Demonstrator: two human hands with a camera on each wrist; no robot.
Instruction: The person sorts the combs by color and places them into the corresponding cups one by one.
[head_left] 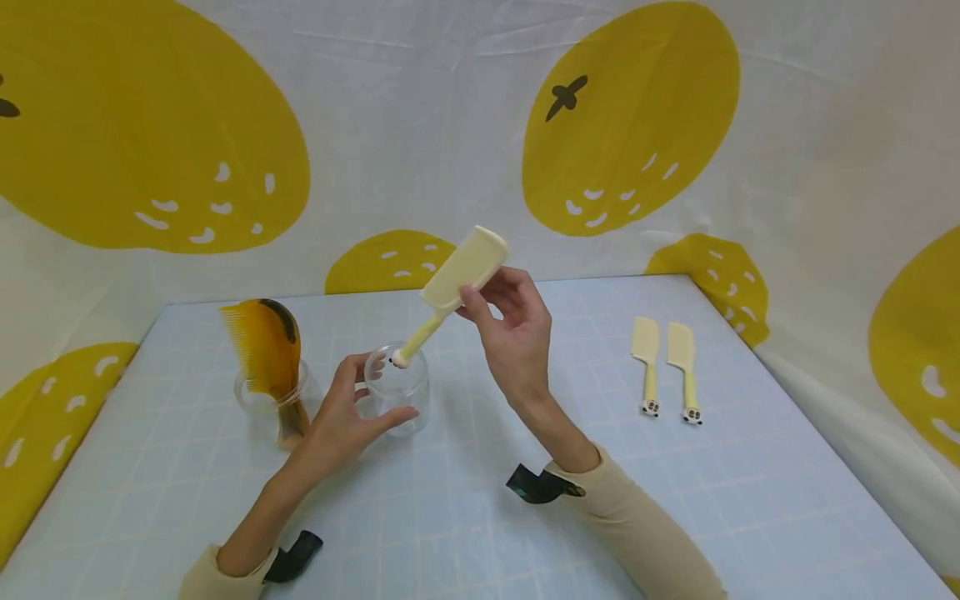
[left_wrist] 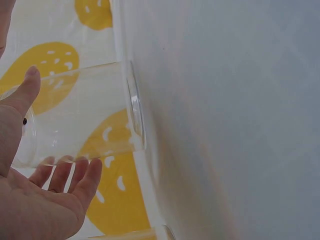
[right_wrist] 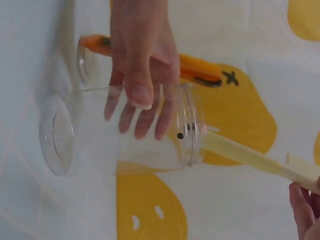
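a pale blue bench point(head_left: 450, 517) with a faint grid of squares fills the lower part of the view. on its left side stands a second clear jar point(head_left: 264, 398), upright, with an amber comb point(head_left: 264, 343) standing in it, teeth pointing left. on the right side of the bench lie two cream spatulas point(head_left: 666, 367), side by side and just apart, blades away from the viewer, handles toward the viewer, each handle ending in a small dark-spotted tip. behind and around the bench hangs a white cloth backdrop point(head_left: 420, 117) printed with large yellow orange-like shapes point(head_left: 630, 117).
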